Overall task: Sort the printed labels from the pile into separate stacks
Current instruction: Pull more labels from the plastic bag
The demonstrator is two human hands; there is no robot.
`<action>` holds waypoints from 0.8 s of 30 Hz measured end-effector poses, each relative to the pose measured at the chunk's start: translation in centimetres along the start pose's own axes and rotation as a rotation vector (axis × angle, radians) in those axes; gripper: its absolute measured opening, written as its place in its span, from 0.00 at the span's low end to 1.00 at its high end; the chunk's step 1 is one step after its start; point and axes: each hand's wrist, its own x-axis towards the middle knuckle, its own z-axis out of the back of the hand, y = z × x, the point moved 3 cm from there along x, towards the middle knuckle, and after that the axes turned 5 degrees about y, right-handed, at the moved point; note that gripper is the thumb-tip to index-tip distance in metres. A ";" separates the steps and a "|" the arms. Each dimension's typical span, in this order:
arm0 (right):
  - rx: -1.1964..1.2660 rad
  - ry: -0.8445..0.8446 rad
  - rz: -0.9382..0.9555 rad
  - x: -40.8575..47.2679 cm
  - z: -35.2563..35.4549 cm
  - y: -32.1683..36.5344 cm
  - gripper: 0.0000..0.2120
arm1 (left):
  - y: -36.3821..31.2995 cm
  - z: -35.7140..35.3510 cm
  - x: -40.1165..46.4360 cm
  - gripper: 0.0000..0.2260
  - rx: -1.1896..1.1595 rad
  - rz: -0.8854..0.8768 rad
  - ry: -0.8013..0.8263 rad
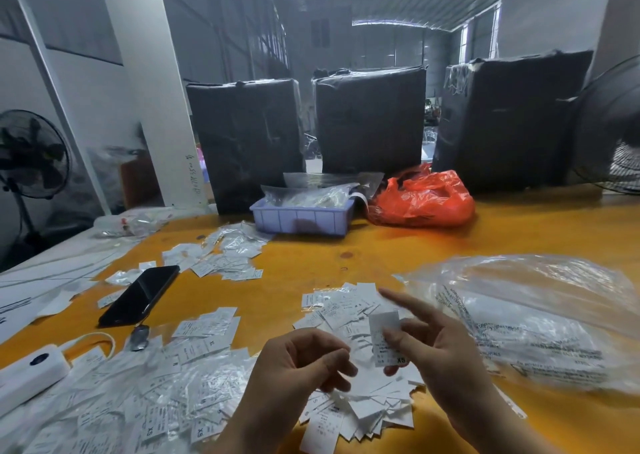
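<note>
My right hand (436, 346) pinches one small white printed label (384, 336) marked XS and holds it upright, with the index finger pointing away to the upper left. Just left of it, my left hand (304, 360) hovers with its fingers curled and nothing visible in them. Under both hands lies a loose pile of white labels (367, 412) on the orange table (346, 246). A smaller heap of labels (341, 306) lies just beyond my hands. More labels, some in clear sleeves, cover the near left (138, 394). Another cluster (225, 259) sits further back.
A black phone (142, 294) and a white power bank (31, 372) lie at the left. A large clear plastic bag (536, 318) fills the right. A lilac bin (301, 220), an orange bag (422, 199) and three black wrapped bales (370, 121) stand at the back.
</note>
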 end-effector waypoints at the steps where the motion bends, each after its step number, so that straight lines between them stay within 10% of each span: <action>1: -0.017 0.003 -0.004 0.0 -0.1 -0.1 0.20 | 0.0 0.0 0.1 0.06 -0.002 0.002 -0.002; 12: -0.111 0.369 -0.217 -0.8 -1.8 -0.2 0.13 | -0.4 0.0 -0.4 0.13 0.029 -0.036 -0.036; 24: -0.111 0.287 -0.250 -0.5 -1.0 0.0 0.07 | -0.1 -0.2 -0.6 0.03 0.120 -0.024 0.046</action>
